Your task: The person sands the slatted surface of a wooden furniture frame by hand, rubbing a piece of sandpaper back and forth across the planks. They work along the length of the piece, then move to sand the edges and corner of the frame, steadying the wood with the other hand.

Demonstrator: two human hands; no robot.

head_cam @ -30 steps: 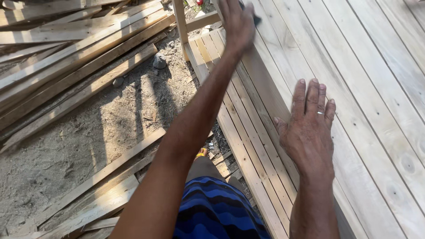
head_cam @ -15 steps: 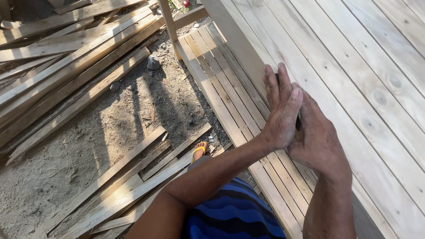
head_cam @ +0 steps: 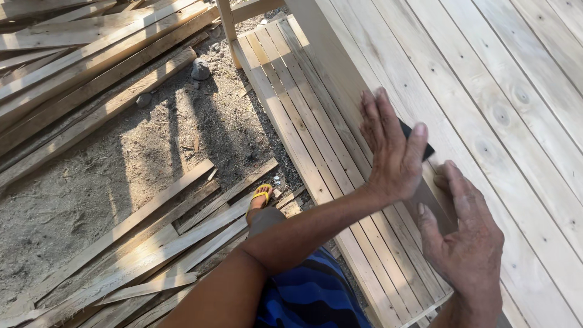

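Two hands over pale knotty planks [head_cam: 486,91], left hand [head_cam: 392,149] on small dark block [head_cam: 419,143]

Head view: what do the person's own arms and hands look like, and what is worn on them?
Both arms are bare, with no sleeves in view. The left hand and the right hand wear no gloves, and no watch or wristband shows on either wrist. No ring can be made out here. Below the arms, the person wears blue shorts with dark wavy stripes and a yellow flip-flop.

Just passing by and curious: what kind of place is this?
Probably an outdoor carpentry yard. Loose planks lie piled on sandy ground, and both hands, left and right, work on a new slatted wooden piece.
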